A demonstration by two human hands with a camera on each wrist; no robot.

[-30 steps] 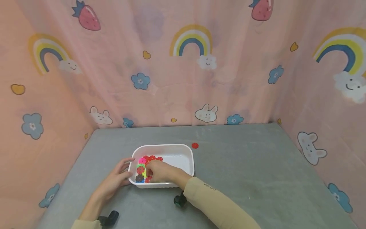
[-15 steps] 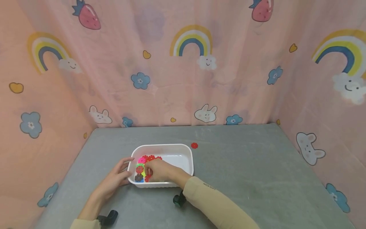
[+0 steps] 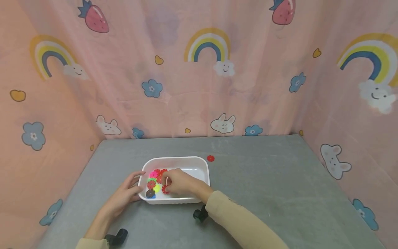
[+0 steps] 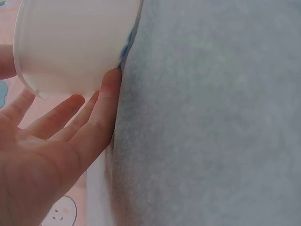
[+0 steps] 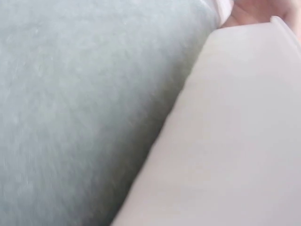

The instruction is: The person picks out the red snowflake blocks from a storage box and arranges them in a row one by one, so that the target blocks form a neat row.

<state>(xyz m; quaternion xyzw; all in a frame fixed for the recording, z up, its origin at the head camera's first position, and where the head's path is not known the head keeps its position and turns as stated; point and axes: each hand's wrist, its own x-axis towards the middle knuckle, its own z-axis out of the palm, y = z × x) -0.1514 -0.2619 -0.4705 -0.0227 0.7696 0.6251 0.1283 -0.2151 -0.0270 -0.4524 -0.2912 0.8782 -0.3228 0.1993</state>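
In the head view, a white plastic tray [image 3: 174, 158] holds several colourful notched plastic discs, bunched at its left end. My left hand [image 3: 125, 188] holds the tray's left end, a fingertip over the rim. In the left wrist view, other fingers [image 4: 109, 84] lie against the tray's outer wall close to the table. My right hand [image 3: 181, 182] reaches inside the tray, thumb and forefinger pinching a red notched disc [image 3: 164, 189]. Left of it lie a yellow disc [image 3: 157, 188], a dark disc [image 3: 150, 193] and a pink disc [image 3: 153, 174]. The right wrist view shows the tray's side wall [image 5: 225, 127], hiding the right fingertips.
A single red disc [image 3: 210, 158] lies on the grey table [image 3: 264, 180] just beyond the tray's far right corner. A pink patterned curtain [image 3: 199, 97] surrounds the table at the back and sides. Black wrist devices [image 3: 117, 237] are worn on both arms.
My right hand has shifted a little to the right within the tray, uncovering more discs and bringing the red disc along at its fingertips. The left hand keeps its place on the tray.
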